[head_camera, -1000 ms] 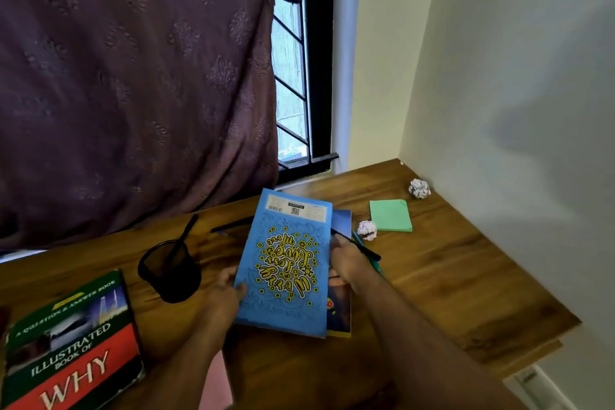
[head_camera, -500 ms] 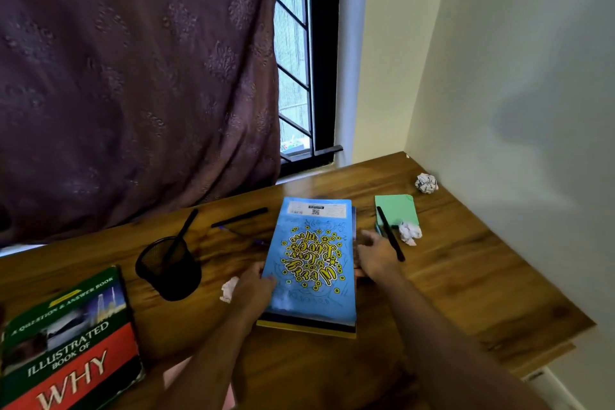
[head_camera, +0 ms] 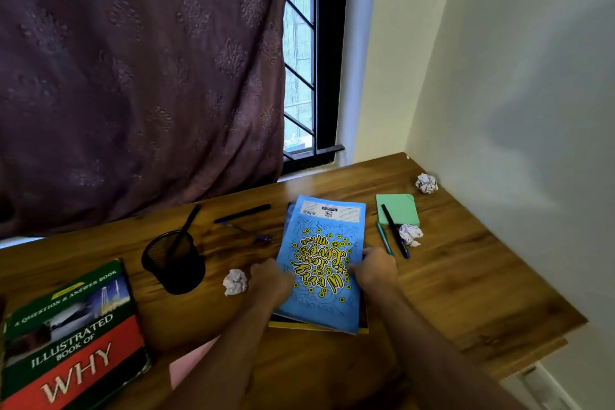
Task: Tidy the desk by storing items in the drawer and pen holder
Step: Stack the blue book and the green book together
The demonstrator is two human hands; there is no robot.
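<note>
A blue book (head_camera: 324, 263) with yellow lettering lies flat on top of a yellow-edged book (head_camera: 316, 327) in the middle of the wooden desk (head_camera: 466, 293). My left hand (head_camera: 271, 280) grips its left edge and my right hand (head_camera: 377, 268) its right edge, with fingers on the cover. The black mesh pen holder (head_camera: 173, 263) stands to the left and has one black pen (head_camera: 188, 226) in it. A black pen (head_camera: 243, 213) and a purple pen (head_camera: 246, 231) lie behind the holder. No drawer is in view.
A green sticky pad (head_camera: 397, 213) lies right of the books, with a black pen (head_camera: 394, 230) across it and a teal pen (head_camera: 385, 240) beside it. Three paper balls (head_camera: 235, 282) (head_camera: 411, 234) (head_camera: 426, 182) are scattered about. A large "WHY" book (head_camera: 73, 336) and pink paper (head_camera: 193, 363) lie front left.
The blue book was tilted up in both hands, then came down flat onto the yellow-edged book. Both hands stay at its edges.
</note>
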